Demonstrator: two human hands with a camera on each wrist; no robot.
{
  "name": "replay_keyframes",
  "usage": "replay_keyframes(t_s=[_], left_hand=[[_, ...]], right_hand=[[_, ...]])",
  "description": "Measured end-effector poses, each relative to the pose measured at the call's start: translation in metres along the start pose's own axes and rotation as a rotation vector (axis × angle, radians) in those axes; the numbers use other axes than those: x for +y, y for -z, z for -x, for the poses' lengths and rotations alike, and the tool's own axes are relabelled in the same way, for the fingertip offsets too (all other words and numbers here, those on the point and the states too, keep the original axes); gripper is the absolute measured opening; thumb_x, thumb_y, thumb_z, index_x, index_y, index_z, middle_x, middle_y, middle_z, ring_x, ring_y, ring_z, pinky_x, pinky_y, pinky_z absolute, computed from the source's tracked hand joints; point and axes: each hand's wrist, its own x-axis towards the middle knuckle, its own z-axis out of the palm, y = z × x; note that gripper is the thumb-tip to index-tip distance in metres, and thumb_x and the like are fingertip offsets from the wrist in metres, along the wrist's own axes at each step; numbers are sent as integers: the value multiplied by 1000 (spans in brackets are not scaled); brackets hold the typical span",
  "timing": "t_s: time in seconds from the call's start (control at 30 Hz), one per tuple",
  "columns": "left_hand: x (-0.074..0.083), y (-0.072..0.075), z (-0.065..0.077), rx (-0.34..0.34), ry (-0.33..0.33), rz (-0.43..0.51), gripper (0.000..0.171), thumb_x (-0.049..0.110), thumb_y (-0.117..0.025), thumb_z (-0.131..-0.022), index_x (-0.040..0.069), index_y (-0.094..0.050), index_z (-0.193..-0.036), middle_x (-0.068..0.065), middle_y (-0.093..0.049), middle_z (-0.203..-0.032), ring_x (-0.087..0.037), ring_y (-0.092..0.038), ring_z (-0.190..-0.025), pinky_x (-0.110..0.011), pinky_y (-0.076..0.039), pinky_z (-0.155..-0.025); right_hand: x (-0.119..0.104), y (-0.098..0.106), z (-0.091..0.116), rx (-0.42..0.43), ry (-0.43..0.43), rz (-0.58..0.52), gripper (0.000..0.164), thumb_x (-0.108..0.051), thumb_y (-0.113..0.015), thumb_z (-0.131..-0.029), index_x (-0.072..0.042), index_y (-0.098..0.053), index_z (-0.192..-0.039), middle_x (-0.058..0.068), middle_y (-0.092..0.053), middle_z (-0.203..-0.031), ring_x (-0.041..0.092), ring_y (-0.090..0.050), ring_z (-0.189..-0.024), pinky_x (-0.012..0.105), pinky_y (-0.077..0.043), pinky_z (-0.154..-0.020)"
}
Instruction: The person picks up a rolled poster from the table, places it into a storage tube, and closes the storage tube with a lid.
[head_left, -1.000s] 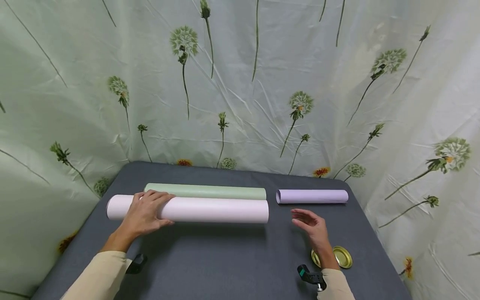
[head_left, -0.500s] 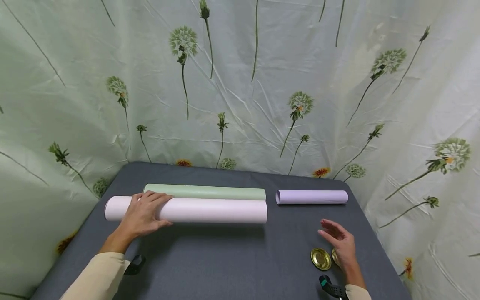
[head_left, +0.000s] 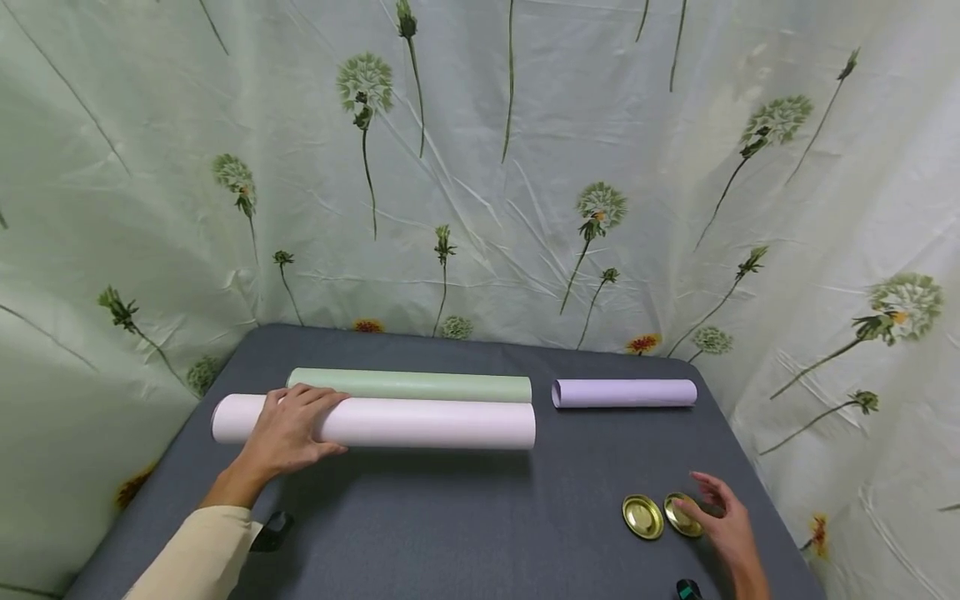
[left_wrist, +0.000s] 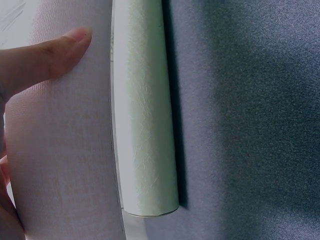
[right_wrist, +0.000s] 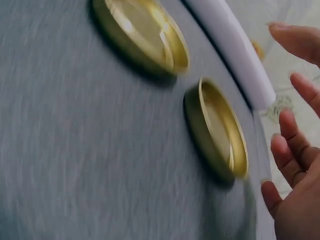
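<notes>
Left to right, head view with both wrist views. The left hand, which I see at the end of a beige sleeve, is nearly unmoved over the past second: its fingers grasp the pale pink roll left of its middle, the thumb on the near side. The roll, likewise almost unshifted, lies crosswise in front of the green roll, overlapping its lower edge; I cannot tell whether the two touch. In my left wrist view the pink covering is matt, with a faint woven grain. A soft shadow falls before it on the dark grey-blue surface. The green roll, unchanged in place, shows a slightly crinkled sheen. Well apart to its right, the shorter, thinner purple roll stays at the far side, its open left end visible.

Nearer me, the left dish and right dish, round, shallow and shiny gold, stand just beside each other. One second ago the right wrist partly covered them; now the left one shows whole and the thumb overlaps the right one. The right hand has drawn back from below the purple roll, rightward and toward me. Its fingers are released and loosely curved; my right wrist view shows them near the dishes but apart.
</notes>
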Motion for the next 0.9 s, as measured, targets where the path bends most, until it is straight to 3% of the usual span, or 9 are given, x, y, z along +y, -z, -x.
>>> replay_keyframes(t_s=[0.1,0.2,0.3,0.37,0.47,0.6,0.9], left_hand=[[0,1,0,0,6,-2,69,34,-90,-57,11,-67,-118,-10,-67,-111,-30,-56,-102,-61,-35,-85],[1,2,-1,-7,10,0,69,34,-90,-57,11,-67,-118,-10,-67,-112,-30,-56,-103,-61,-35,-86],[1,3,-2,-13,13,3,68,33,-90,-58,11,-67,-118,-10,-67,-112,-30,-55,-103,-62,-34,-87],[1,3,-2,-12,11,4,68,33,-90,-58,11,-67,-118,-11,-67,-112,-31,-56,-103,-62,-34,-87],[1,2,-1,-3,7,6,68,33,-90,-57,11,-67,-118,-11,-67,-112,-31,-56,-103,-62,-34,-86],[1,-1,-1,8,-3,2,69,34,-90,-56,11,-67,-117,-11,-67,-111,-30,-56,-102,-62,-34,-85],[1,-3,0,3,-5,-9,68,34,-90,-56,11,-67,-117,-11,-67,-110,-30,-56,-101,-61,-35,-84]], right_hand=[[7,3,2,25,-67,28,67,-22,-80,-80,1,-48,-134,7,-53,-116,0,-43,-91,12,-37,-71],[13,5,2,-1,-149,55,77,-28,-81,-78,0,-44,-139,20,-49,-130,14,-47,-103,22,-42,-79],[17,8,-1,-104,-188,105,88,-37,-79,-79,3,-34,-144,31,-39,-137,35,-44,-114,42,-41,-88],[19,10,-2,-164,-181,137,92,-38,-78,-79,7,-31,-143,35,-37,-135,42,-42,-115,51,-38,-90],[21,10,-5,-213,-157,177,91,-36,-79,-79,11,-32,-141,34,-41,-127,39,-43,-108,48,-39,-86],[21,8,-5,-207,-129,222,86,-31,-81,-76,14,-39,-135,26,-48,-117,31,-45,-100,39,-39,-79],[21,5,-9,-200,-116,271,88,-36,-86,-70,15,-45,-129,18,-55,-103,27,-49,-93,40,-40,-77]])
